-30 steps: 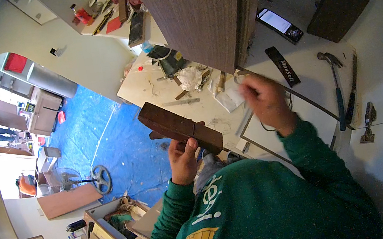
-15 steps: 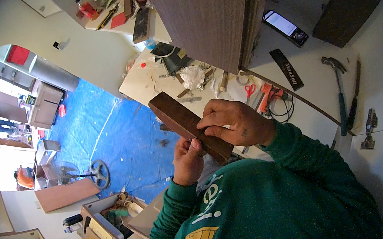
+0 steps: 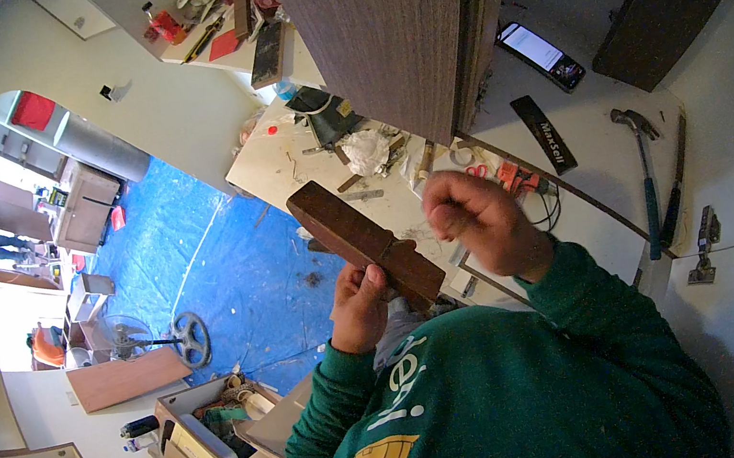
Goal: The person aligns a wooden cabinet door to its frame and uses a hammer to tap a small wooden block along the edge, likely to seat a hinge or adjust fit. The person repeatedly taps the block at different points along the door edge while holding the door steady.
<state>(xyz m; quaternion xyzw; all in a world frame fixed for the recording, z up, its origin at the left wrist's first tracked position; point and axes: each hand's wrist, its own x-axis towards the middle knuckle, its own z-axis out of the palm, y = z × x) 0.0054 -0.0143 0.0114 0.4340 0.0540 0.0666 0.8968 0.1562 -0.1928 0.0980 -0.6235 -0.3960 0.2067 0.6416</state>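
My left hand [image 3: 361, 312] grips a dark-brown wooden hand plane [image 3: 361, 240], a long block with a notch and a small side projection, near its lower end. It is held tilted in front of my body, its far end pointing up and left. To the right of the plane, apart from it, my right hand [image 3: 483, 227] is raised with its fingers curled in. Whether anything sits between those fingers is hidden. Behind the right hand lies an orange power tool [image 3: 518, 176] with a dark cord on the worktop [image 3: 278, 161].
Right of me lie a claw hammer [image 3: 647, 182], a dark curved tool [image 3: 674, 187], a metal hinge [image 3: 702, 246], a phone [image 3: 542, 54] and a black strip [image 3: 545, 133]. A brown panel [image 3: 381, 23] stands ahead. Blue sheeting [image 3: 206, 256] covers the floor; a fan [image 3: 191, 340] lies there.
My right hand has come off the plane and moved to the right, its fingers now curled. My left hand still holds the plane in nearly the same place.
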